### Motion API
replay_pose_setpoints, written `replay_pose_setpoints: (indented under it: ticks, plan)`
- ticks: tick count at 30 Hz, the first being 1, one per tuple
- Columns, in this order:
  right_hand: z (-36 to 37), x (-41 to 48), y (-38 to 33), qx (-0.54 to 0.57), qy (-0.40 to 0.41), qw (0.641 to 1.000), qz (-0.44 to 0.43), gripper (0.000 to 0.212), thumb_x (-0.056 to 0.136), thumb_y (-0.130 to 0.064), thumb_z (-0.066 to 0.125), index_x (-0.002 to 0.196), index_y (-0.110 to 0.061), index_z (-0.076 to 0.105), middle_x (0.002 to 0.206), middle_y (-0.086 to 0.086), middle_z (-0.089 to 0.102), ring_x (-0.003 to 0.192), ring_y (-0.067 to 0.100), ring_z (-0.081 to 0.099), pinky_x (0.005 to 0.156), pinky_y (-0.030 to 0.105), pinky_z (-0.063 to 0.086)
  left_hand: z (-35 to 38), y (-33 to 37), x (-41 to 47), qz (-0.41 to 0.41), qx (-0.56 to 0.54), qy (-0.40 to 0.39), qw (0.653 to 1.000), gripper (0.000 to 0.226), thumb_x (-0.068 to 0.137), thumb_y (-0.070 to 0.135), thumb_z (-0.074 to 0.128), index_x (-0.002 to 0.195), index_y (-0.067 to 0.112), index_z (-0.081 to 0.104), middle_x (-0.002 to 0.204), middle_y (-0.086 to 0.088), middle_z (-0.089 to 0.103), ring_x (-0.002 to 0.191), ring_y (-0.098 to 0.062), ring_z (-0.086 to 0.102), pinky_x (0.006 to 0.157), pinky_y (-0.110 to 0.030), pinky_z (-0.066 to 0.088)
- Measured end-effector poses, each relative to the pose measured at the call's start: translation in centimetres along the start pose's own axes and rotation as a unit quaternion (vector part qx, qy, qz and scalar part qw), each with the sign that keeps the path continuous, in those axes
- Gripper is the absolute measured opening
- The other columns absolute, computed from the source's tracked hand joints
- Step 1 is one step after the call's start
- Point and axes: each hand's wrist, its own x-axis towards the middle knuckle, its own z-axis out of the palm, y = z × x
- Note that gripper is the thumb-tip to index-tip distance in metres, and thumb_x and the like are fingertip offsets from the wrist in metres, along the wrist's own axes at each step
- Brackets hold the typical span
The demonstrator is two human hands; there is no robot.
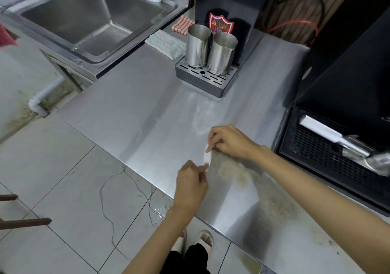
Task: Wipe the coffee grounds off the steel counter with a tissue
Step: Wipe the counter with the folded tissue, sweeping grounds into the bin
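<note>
Both arms reach forward, left hand (191,184) and right hand (230,141) close together, fingers (213,134) curled, each pinching the tissue (206,157).

Single view, head-worn, wide-angle. It looks forward and steeply down from over the front edge of the brushed steel counter (147,109), which runs diagonally across frame. The far left corner meets the stainless steel sink basin (90,18) at top left. Grey floor tiles (63,189) and the wearer's feet in pale slippers (205,239) fill the bottom. Near the lens, low-centre: left hand (191,186), right hand (230,141), small white tissue (205,158) between. The black machine with perforated drip tray (337,168) is cropped at right.
</note>
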Motion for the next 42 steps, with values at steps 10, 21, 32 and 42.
replay_pose_setpoints:
  ticks: [10, 21, 32, 42]
  plan:
    - [-0.1, 1.7, -0.3, -0.04, 0.026, 0.999, 0.0, 0.033, 0.078, 0.003, 0.057, 0.083, -0.021, 0.078, 0.092, -0.005, 0.07, 0.076, 0.011, 0.062, 0.067, -0.002, 0.031, -0.4, -0.8, 1.4, 0.02, 0.045, 0.03, 0.998, 0.031, 0.089, 0.006, 0.049, 0.117, 0.012, 0.063, 0.09, -0.015, 0.058, 0.078, -0.03, 0.061, 0.065, -0.017, 0.035]
    - [-1.9, -5.8, 3.7, -0.017, 0.03, 0.998, 0.053, 0.038, 0.075, 0.009, 0.053, 0.085, -0.017, 0.078, 0.084, -0.009, 0.064, 0.074, 0.005, 0.059, 0.07, 0.012, 0.043, 2.5, 2.5, 0.1, 0.069, 0.024, -0.068, 0.995, 0.036, 0.087, 0.001, 0.046, 0.116, 0.015, 0.064, 0.095, -0.014, 0.058, 0.088, -0.028, 0.06, 0.082, -0.026, 0.046]
    - [-3.7, -0.6, 5.5, -0.141, 0.126, 0.975, 0.116, 0.025, 0.084, -0.007, 0.058, 0.096, -0.02, 0.075, 0.098, 0.002, 0.074, 0.093, 0.023, 0.064, 0.082, 0.021, 0.032, 1.1, 2.8, 10.3, 0.131, 0.1, -0.043, 0.985, 0.03, 0.088, 0.002, 0.049, 0.108, 0.012, 0.068, 0.094, -0.022, 0.057, 0.089, -0.035, 0.056, 0.076, -0.035, 0.045]
    - [-0.4, -8.9, 4.6, -0.205, 0.12, 0.961, 0.14, 0.035, 0.089, -0.007, 0.046, 0.114, -0.023, 0.065, 0.109, 0.003, 0.067, 0.089, 0.026, 0.06, 0.089, 0.03, 0.03, 2.4, 2.2, 7.8, 0.303, 0.094, -0.124, 0.94, 0.031, 0.079, -0.008, 0.058, 0.098, 0.012, 0.073, 0.07, -0.002, 0.039, 0.066, -0.031, 0.053, 0.06, -0.027, 0.041]
